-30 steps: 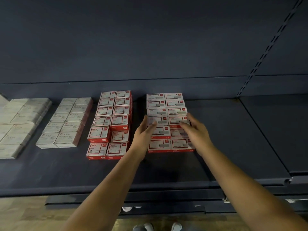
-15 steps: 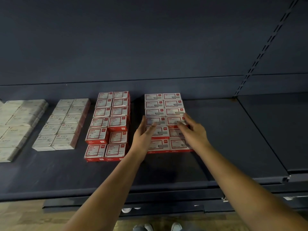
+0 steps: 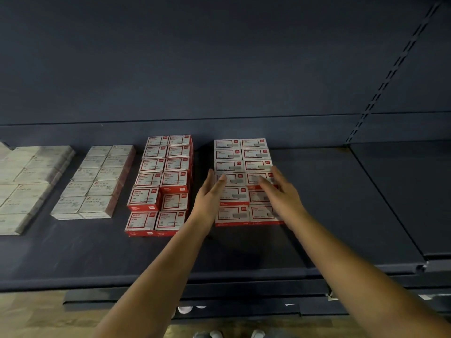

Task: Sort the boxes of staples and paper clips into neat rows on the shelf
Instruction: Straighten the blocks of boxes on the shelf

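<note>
A two-column block of red-and-white staple boxes [image 3: 240, 164] lies on the dark shelf [image 3: 329, 203], stretching from the back wall toward me. My left hand [image 3: 209, 196] presses flat against the block's left side, fingers straight and together. My right hand [image 3: 280, 191] rests over the right column, fingers spread across the box tops. Neither hand grips a box. To the left stands a taller stack of red paper clip boxes [image 3: 163, 181] in two columns; its front rows sit slightly uneven.
Further left are pale grey paper clip boxes [image 3: 95, 181] in two columns, and pale staples boxes [image 3: 26, 186] at the left edge. The shelf's right part holds nothing. A slotted upright [image 3: 380, 86] runs up the back wall. The shelf's front lip [image 3: 97, 276] lies below my forearms.
Both hands have stayed against the right block, sliding slightly toward the back. My view has shifted a little, so the boxes sit further left in frame.
</note>
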`<action>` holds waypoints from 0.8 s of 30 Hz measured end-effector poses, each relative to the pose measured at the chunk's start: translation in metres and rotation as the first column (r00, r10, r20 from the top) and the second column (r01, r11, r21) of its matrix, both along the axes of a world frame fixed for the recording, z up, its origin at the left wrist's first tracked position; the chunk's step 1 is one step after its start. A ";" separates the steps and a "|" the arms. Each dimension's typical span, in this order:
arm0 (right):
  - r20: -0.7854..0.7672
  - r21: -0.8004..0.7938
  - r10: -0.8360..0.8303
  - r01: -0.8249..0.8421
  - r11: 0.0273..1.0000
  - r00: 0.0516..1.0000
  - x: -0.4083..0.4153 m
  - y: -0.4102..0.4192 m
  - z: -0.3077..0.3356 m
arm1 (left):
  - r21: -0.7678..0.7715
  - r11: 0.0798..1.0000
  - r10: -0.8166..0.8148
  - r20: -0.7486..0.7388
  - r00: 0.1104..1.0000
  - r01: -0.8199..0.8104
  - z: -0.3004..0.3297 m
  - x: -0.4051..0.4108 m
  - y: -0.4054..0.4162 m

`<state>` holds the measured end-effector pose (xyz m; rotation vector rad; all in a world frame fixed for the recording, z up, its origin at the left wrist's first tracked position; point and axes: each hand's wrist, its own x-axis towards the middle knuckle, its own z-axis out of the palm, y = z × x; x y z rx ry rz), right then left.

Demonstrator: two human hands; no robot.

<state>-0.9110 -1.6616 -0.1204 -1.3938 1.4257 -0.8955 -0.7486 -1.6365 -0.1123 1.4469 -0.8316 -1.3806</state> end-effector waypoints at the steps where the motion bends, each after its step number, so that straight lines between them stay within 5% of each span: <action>1: 0.013 0.002 0.011 -0.011 1.000 1.000 0.000 -0.001 0.002 | 0.008 1.000 0.021 -0.013 1.000 -0.021 0.001 0.000 -0.003; 10: 0.125 0.114 -0.020 0.006 0.994 0.992 0.004 -0.020 0.026 | 0.021 0.990 0.142 -0.105 0.984 -0.141 0.002 -0.004 -0.036; 24: 0.117 0.082 -0.029 0.019 0.996 0.993 0.005 -0.028 0.017 | 0.014 0.998 0.069 -0.081 0.994 -0.068 -0.009 0.003 -0.050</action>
